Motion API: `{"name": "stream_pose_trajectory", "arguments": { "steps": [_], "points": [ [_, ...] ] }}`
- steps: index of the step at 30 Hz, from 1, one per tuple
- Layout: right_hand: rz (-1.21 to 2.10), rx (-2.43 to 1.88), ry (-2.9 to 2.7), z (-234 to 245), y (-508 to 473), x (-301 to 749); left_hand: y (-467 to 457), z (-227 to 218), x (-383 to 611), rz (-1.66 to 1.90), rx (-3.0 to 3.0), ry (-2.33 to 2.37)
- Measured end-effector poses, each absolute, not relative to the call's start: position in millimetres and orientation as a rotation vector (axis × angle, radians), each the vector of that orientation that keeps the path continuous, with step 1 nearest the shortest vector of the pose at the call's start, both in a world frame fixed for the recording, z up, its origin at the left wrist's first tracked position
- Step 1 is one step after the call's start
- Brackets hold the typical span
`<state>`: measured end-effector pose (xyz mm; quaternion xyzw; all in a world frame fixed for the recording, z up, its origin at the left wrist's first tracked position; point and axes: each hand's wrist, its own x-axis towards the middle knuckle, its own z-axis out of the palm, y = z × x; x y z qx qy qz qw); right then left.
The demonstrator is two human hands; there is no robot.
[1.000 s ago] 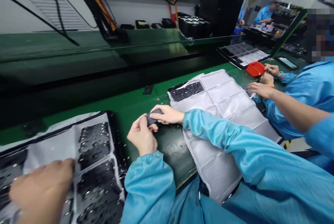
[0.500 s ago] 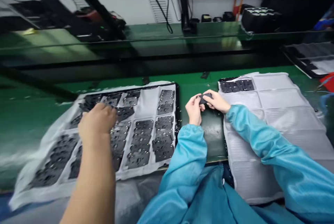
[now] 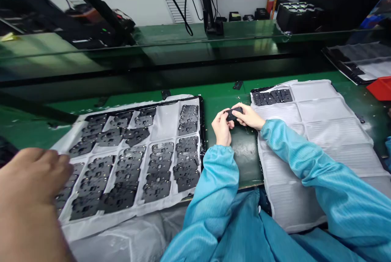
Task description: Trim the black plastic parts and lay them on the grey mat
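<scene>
A small flat black part (image 3: 234,113) is held level above the green bench between my two hands. My left hand (image 3: 222,127) pinches its left end, and my right hand (image 3: 249,116) grips its right end with the thumb on top. Left of my hands lies a lined tray (image 3: 166,127) with rows of black plates (image 3: 160,164) in its compartments. On my right is a second tray (image 3: 324,109) covered with white sheet; a short row of black parts (image 3: 273,97) fills its far left compartment.
A co-worker's bare hand (image 3: 39,172) and forearm reach in over the left tray's near left side. Loose black pieces (image 3: 238,85) lie on the green bench (image 3: 220,95) behind my hands. A red bin (image 3: 381,88) and another tray (image 3: 356,62) stand at the far right.
The co-worker's hand has moved left and nearer, off the left tray's middle compartments, uncovering plates there. My hands keep hold of the black part. The view has shifted slightly.
</scene>
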<state>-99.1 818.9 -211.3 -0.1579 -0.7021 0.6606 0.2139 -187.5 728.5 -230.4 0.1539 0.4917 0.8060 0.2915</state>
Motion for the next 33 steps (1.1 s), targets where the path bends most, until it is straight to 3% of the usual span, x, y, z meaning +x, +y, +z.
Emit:
{"name": "stream_pose_trajectory", "arguments": {
  "steps": [33],
  "points": [
    [1.71,-0.393,-2.094,-216,815,-91,726,-225,-178,2.228,0.341,1.494]
  ]
}}
